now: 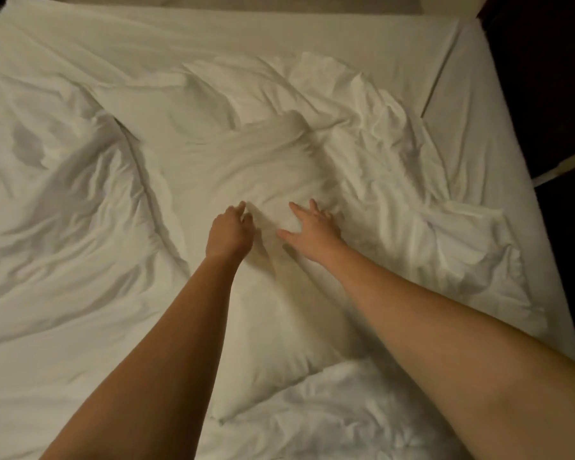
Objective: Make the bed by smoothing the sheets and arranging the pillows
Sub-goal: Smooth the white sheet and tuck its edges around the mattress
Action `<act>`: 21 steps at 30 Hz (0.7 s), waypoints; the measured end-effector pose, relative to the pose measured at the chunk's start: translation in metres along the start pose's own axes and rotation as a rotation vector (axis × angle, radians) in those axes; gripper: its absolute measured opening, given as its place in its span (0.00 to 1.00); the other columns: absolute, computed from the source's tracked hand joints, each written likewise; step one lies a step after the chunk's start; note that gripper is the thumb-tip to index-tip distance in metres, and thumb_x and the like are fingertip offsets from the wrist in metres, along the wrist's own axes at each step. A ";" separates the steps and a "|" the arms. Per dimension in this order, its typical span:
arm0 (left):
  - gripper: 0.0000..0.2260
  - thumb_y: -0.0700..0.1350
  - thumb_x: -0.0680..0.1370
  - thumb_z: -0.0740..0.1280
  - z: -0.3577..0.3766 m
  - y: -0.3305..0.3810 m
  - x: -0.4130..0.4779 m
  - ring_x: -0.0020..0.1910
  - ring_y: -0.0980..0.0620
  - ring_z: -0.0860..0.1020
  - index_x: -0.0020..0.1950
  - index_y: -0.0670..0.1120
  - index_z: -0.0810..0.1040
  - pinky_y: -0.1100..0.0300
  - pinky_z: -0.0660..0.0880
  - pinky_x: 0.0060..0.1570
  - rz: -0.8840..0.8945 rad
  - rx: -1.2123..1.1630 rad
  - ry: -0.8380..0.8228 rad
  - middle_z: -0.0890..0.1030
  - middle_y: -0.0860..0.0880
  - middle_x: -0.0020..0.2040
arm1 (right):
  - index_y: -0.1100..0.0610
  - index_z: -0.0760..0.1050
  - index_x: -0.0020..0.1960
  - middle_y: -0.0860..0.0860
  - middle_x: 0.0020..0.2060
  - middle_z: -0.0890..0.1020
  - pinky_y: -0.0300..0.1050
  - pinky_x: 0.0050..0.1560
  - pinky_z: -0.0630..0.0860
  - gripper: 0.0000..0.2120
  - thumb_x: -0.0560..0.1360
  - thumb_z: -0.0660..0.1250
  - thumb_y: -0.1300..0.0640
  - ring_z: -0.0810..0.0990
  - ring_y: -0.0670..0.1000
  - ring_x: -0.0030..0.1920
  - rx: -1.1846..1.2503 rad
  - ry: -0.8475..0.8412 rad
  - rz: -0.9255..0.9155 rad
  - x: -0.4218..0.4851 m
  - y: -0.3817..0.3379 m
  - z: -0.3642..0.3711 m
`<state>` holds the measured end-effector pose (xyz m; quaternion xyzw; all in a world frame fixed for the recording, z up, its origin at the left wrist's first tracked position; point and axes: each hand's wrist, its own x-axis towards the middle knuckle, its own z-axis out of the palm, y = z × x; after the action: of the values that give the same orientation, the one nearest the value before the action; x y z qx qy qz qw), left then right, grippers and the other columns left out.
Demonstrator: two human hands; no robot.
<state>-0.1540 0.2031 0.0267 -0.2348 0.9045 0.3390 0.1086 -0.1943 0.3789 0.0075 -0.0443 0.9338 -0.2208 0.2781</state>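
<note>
Two hands reach to the far end of the pillow [279, 327], which lies mid-bed among the rumpled duvet [412, 200]. The right hand [312, 229] presses it with fingers spread, its grip holding nothing. The left hand [229, 232] has curled fingers; whether its grip has fabric I cannot tell. An uneven pull would likely skew the pillow and drag fresh creases into the duvet.
</note>
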 end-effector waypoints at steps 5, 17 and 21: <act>0.16 0.50 0.82 0.61 0.020 0.002 -0.024 0.56 0.42 0.82 0.66 0.51 0.81 0.53 0.76 0.53 -0.099 -0.007 0.108 0.84 0.46 0.59 | 0.44 0.61 0.79 0.51 0.76 0.69 0.57 0.72 0.68 0.35 0.76 0.64 0.36 0.68 0.59 0.74 0.040 0.013 0.054 -0.018 0.041 0.001; 0.18 0.51 0.83 0.61 0.115 0.123 -0.065 0.64 0.45 0.79 0.71 0.50 0.77 0.51 0.75 0.64 0.090 -0.015 -0.028 0.81 0.47 0.66 | 0.46 0.61 0.79 0.51 0.71 0.75 0.56 0.67 0.71 0.29 0.80 0.61 0.42 0.69 0.59 0.70 0.120 0.115 0.220 -0.085 0.221 -0.075; 0.19 0.52 0.83 0.62 0.171 0.179 -0.079 0.65 0.43 0.79 0.73 0.49 0.77 0.49 0.75 0.67 0.140 0.011 -0.104 0.81 0.44 0.67 | 0.46 0.60 0.80 0.51 0.73 0.72 0.57 0.68 0.70 0.30 0.80 0.62 0.43 0.67 0.59 0.71 0.138 0.159 0.271 -0.110 0.295 -0.095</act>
<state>-0.1683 0.4626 0.0273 -0.1527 0.9136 0.3528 0.1329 -0.1407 0.7034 0.0046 0.1188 0.9330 -0.2476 0.2327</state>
